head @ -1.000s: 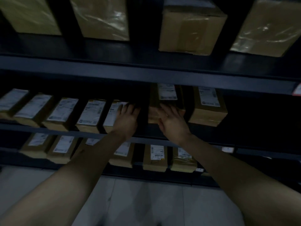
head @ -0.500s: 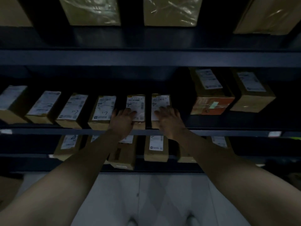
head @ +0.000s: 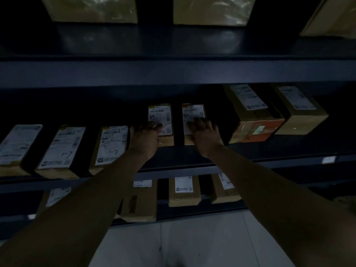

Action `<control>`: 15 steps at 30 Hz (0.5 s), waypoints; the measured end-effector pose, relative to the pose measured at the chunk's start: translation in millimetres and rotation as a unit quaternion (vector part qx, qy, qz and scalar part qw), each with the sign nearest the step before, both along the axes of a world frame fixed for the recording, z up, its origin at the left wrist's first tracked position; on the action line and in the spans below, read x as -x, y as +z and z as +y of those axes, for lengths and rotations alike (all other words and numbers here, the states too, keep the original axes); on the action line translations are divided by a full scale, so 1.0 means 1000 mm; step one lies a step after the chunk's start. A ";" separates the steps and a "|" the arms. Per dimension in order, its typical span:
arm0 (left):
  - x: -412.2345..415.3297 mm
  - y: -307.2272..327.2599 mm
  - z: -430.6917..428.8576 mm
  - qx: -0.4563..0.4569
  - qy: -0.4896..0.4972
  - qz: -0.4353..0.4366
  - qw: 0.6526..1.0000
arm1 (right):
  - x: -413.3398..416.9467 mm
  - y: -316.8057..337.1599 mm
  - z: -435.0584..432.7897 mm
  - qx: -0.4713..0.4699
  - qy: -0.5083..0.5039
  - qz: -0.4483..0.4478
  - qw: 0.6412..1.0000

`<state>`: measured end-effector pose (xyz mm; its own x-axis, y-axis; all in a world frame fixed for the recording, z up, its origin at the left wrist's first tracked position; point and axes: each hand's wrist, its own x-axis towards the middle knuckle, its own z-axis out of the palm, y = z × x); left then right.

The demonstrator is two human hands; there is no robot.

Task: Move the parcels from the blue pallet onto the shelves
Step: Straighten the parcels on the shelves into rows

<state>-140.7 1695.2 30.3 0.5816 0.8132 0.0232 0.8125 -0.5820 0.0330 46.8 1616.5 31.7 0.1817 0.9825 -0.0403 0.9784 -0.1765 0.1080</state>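
Observation:
Two small brown parcels with white labels lie side by side on the dark middle shelf point(head: 183, 157). My left hand point(head: 144, 137) rests flat on the near end of the left parcel point(head: 160, 116). My right hand point(head: 205, 134) lies flat on the near end of the right parcel point(head: 193, 112). Both hands have their fingers spread on top rather than wrapped around. These two parcels sit deeper on the shelf than the row to their left. The blue pallet is out of view.
Three labelled parcels point(head: 111, 145) line the middle shelf at left; a larger orange-fronted box point(head: 254, 120) and a brown box point(head: 300, 110) stand at right. Big wrapped parcels point(head: 212, 10) sit on the upper shelf, more parcels point(head: 184, 191) on the lower one. Pale floor tiles lie below.
Both hands have pushed the two small parcels further back on the middle shelf, deeper than the neighbouring row. The view has shifted slightly right.

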 end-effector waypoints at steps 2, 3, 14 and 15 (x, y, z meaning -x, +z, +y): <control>-0.006 0.000 0.007 -0.001 0.004 0.000 1.000 | -0.006 -0.001 0.008 0.000 -0.005 -0.002 1.000; -0.009 0.000 0.010 -0.002 0.006 -0.002 1.000 | -0.009 -0.002 0.012 -0.002 -0.005 -0.002 1.000; -0.025 0.002 0.031 -0.013 0.051 0.010 0.999 | -0.020 -0.002 0.035 -0.012 0.008 -0.009 1.000; -0.024 0.003 0.031 0.000 0.057 0.002 0.998 | -0.018 -0.002 0.031 -0.017 0.006 -0.013 1.000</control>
<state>-116.3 1725.9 33.6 0.4859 0.8737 0.0213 0.8732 -0.4864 0.0305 64.4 1647.7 30.0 0.1710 0.9853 -0.0028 0.9773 -0.1693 0.1271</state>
